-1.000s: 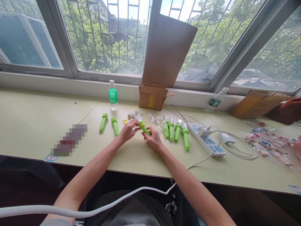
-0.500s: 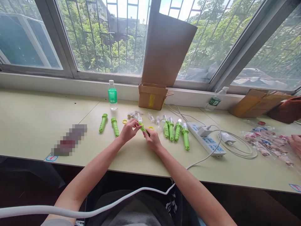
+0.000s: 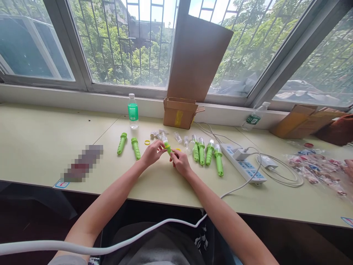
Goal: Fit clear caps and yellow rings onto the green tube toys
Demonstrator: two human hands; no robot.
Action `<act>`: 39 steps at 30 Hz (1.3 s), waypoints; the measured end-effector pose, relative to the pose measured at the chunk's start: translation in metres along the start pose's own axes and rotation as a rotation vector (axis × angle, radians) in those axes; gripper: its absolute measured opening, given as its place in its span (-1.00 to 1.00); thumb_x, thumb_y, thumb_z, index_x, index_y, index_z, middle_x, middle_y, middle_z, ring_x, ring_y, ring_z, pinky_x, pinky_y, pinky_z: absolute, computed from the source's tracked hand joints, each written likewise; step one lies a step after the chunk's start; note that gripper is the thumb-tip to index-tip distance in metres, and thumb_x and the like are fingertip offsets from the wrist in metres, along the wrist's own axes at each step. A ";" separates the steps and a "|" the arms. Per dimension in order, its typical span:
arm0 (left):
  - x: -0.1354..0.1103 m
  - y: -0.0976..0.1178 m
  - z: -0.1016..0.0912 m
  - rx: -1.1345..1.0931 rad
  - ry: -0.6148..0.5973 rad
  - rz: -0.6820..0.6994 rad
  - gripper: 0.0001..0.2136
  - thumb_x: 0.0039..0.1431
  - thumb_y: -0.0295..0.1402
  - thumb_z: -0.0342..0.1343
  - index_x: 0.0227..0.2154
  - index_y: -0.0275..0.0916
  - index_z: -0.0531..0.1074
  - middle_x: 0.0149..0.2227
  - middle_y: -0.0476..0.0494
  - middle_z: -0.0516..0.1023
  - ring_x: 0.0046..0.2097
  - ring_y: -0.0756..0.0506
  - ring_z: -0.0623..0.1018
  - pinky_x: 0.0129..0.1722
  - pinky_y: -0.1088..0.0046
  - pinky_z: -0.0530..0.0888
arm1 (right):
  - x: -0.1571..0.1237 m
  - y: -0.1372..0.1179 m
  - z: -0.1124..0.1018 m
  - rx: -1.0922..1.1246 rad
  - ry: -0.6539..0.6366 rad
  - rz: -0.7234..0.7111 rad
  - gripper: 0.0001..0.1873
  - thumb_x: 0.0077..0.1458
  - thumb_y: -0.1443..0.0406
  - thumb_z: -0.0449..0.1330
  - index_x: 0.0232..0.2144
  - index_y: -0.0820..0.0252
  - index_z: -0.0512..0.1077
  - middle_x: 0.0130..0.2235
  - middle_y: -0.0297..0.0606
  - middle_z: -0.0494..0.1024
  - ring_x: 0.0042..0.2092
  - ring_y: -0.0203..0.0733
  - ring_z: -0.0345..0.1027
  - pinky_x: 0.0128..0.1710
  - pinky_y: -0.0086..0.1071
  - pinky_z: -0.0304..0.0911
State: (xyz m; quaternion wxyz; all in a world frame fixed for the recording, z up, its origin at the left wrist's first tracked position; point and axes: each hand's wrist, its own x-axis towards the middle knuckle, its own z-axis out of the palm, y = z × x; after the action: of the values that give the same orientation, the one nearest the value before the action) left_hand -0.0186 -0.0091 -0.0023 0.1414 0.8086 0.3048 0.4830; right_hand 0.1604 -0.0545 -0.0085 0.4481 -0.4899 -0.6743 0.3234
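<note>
Over the middle of the table, both hands hold one green flashlight (image 3: 169,149) with ribbed sides and a clear piece (image 3: 164,137) at its far end. My left hand (image 3: 151,153) pinches it near the yellow-green collar. Fingers of my right hand (image 3: 180,162) are closed round the lower part of the handle, hiding some of it. Left of my hands lie two green handles (image 3: 135,148) without clear tops. To the right, several green flashlights with clear tops (image 3: 209,152) lie in a row. A yellow ring (image 3: 147,142) rests beside my left hand.
Loose clear caps (image 3: 178,137) lie beyond my hands. A power strip (image 3: 242,163) with cables stands at right, near plastic-bagged pieces (image 3: 314,165) and another person's hand (image 3: 349,167). Behind are a water bottle (image 3: 132,112) and a cardboard box (image 3: 178,116). A white cable (image 3: 132,239) crosses in front.
The flashlight in my hands has tilted more upright, and its clear end shows more. My right-hand fingers have shifted slightly on the handle.
</note>
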 end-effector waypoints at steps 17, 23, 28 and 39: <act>-0.002 -0.003 -0.003 0.082 -0.042 -0.011 -0.91 0.22 -0.34 0.08 -0.33 -0.23 0.32 -0.28 -0.08 0.45 -0.40 0.02 0.49 -0.41 0.45 0.48 | -0.001 -0.001 0.003 -0.282 0.097 -0.073 -0.70 0.09 0.13 0.14 -0.19 0.16 0.46 -0.47 -0.29 0.49 -0.50 -0.25 0.26 -0.47 -0.41 0.09; -0.002 -0.002 -0.002 0.064 -0.025 -0.033 -0.84 0.18 -0.26 0.14 -0.33 -0.22 0.33 -0.28 -0.07 0.45 -0.40 0.02 0.49 -0.41 0.45 0.49 | -0.001 -0.002 0.003 -0.481 0.100 -0.103 -0.73 0.17 0.17 0.06 -0.17 0.10 0.48 -0.30 -0.22 0.54 -0.33 -0.16 0.34 -0.39 -0.41 0.08; -0.004 -0.003 0.000 0.037 -0.081 -0.049 -0.81 0.15 -0.33 0.17 -0.22 -0.21 0.31 -0.20 -0.08 0.43 -0.39 0.04 0.50 -0.39 0.46 0.52 | 0.001 0.000 0.002 -0.475 0.059 -0.081 -0.72 0.23 0.17 -0.01 -0.19 0.12 0.45 -0.40 -0.24 0.50 -0.38 -0.20 0.31 -0.40 -0.42 0.06; -0.005 -0.006 0.003 0.010 -0.045 -0.091 -0.87 0.16 -0.32 0.15 -0.32 -0.23 0.33 -0.28 -0.07 0.44 -0.39 0.02 0.50 -0.38 0.45 0.52 | 0.000 -0.001 0.002 -0.449 0.017 -0.039 -0.74 0.22 0.15 -0.02 -0.33 0.15 0.39 -0.48 -0.32 0.45 -0.44 -0.26 0.26 -0.40 -0.44 0.05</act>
State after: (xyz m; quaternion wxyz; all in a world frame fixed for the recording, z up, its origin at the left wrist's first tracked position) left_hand -0.0200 -0.0072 -0.0100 0.1660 0.8051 0.3406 0.4563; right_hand 0.1585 -0.0548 -0.0089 0.3394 -0.5668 -0.7351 0.1523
